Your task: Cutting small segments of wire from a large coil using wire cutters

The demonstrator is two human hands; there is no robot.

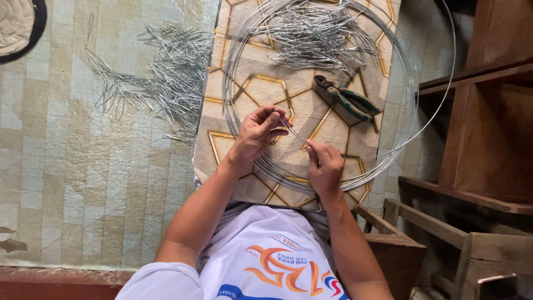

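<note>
Both hands on short wire piece (293, 131) over patterned board (244, 61), inside big wire coil (230, 83). Left hand (256, 133) & right hand (325, 164) fingers pinching its ends. Green pliers (350, 100) just above, bent-wire pile (313, 33) at board's far end, another pile (161, 72) left on floor.

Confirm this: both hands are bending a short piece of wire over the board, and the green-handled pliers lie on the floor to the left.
Not quite. The head view shows the green-handled pliers lying on the board, inside the wire coil, not on the floor. Left hand and right hand do hold the short wire.
</note>
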